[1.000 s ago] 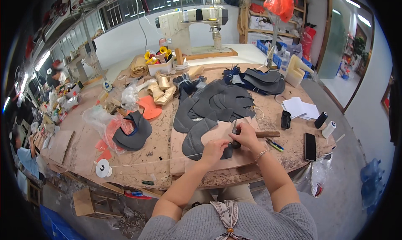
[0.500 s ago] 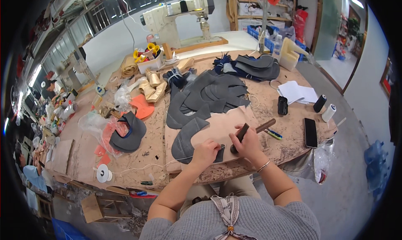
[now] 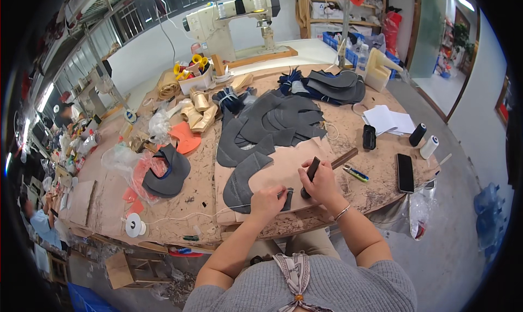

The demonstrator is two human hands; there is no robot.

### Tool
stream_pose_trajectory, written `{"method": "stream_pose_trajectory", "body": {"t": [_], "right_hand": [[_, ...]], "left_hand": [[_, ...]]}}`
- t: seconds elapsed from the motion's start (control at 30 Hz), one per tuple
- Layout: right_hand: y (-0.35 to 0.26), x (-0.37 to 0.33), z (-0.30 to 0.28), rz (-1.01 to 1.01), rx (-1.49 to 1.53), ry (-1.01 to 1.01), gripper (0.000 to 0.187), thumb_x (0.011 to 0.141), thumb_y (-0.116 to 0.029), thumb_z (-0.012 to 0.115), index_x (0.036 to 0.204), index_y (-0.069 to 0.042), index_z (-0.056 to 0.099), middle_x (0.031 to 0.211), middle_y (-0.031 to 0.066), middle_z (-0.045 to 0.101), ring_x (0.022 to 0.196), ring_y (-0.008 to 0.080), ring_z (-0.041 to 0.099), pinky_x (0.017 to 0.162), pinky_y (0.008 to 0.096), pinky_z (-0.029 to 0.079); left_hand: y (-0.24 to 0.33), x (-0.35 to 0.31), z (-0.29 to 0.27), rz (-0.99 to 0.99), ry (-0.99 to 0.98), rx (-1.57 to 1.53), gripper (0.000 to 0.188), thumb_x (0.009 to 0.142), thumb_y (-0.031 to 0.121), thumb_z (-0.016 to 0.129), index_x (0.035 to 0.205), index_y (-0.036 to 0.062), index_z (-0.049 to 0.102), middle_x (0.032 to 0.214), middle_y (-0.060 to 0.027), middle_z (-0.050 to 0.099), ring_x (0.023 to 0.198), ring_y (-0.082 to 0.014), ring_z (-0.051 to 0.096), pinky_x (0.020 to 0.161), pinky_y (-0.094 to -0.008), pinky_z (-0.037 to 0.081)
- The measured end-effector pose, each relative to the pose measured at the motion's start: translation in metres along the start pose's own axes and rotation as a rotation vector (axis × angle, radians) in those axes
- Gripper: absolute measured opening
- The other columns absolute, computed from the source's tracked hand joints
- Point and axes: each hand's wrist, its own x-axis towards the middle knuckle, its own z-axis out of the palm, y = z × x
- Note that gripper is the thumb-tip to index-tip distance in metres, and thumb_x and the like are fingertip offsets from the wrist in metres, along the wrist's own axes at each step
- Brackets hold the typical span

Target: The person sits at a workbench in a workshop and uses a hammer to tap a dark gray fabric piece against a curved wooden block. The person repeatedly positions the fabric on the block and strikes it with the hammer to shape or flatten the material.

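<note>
Dark grey, a curved cut piece (image 3: 238, 187) is lying near the front edge of the surface (image 3: 114, 170); the left-hand grip (image 3: 267, 202) is pinching its right end, the right-hand grip (image 3: 320, 182) is clasping a wooden-handled hammer (image 3: 344, 157) just beside.

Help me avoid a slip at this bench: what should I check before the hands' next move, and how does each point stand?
1. Right hand gripping the dark upright tool: ok, fingers wrapped around it.
2. Tool's lower end apart from the curved grey piece: ok, just to its right.
3. White cord running from the spool toward the left hand: ok.
4. What the left fingers pinch: cannot tell, the hand covers it.
5. Pale sheet free of other pieces: not ok, piled grey pieces overlap its far side.
</note>
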Motion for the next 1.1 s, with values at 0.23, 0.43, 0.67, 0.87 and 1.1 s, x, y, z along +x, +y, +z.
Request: {"method": "stream_pose_trajectory", "body": {"t": [0.23,0.43,0.67,0.87,1.1], "right_hand": [[-0.005,0.013,0.007,-0.064,0.047,0.027,0.015,0.086,-0.019,0.072,0.091,-0.009,0.062,0.054,0.0017,0.056,0.052,0.0247,0.055,0.076,0.0370,0.040],[-0.005,0.012,0.015,-0.080,0.039,0.026,0.014,0.085,-0.018,0.072,0.090,-0.009,0.063,0.055,0.0014,0.057,0.053,0.0245,0.055,0.075,0.0369,0.040],[-0.003,0.015,0.018,-0.065,0.071,0.036,0.014,0.084,-0.017,0.073,0.090,-0.009,0.063,0.054,0.0011,0.056,0.052,0.0240,0.054,0.074,0.0366,0.040],[-0.003,0.017,0.023,-0.098,0.053,0.047,0.015,0.084,-0.018,0.073,0.090,-0.009,0.063,0.053,0.0012,0.055,0.052,0.0243,0.054,0.074,0.0367,0.040],[-0.005,0.012,0.039,-0.233,-0.011,0.073,0.013,0.082,-0.014,0.071,0.089,-0.009,0.061,0.065,0.0023,0.060,0.059,0.0239,0.057,0.074,0.0377,0.040]], "left_hand": [[-0.001,-0.005,0.006,-0.011,0.074,-0.003,0.012,0.087,0.026,0.069,0.089,0.0148,0.072,0.077,-0.0096,0.071,0.069,-0.0303,0.069,0.061,-0.0416,0.055],[0.000,-0.005,0.005,-0.009,0.068,0.005,0.011,0.090,0.026,0.066,0.091,0.0160,0.071,0.078,-0.0085,0.070,0.071,-0.0303,0.069,0.062,-0.0425,0.055],[-0.001,-0.005,0.001,0.010,0.028,-0.017,0.010,0.088,0.024,0.065,0.091,0.0157,0.070,0.078,-0.0077,0.070,0.072,-0.0306,0.069,0.061,-0.0433,0.054],[0.000,-0.004,0.001,-0.010,0.006,0.016,0.011,0.088,0.023,0.064,0.092,0.0149,0.069,0.078,-0.0087,0.070,0.072,-0.0310,0.069,0.062,-0.0445,0.054],[-0.001,-0.005,0.002,0.023,0.001,0.017,0.012,0.086,0.022,0.067,0.094,0.0135,0.071,0.079,-0.0107,0.069,0.072,-0.0311,0.069,0.062,-0.0431,0.054]]}}
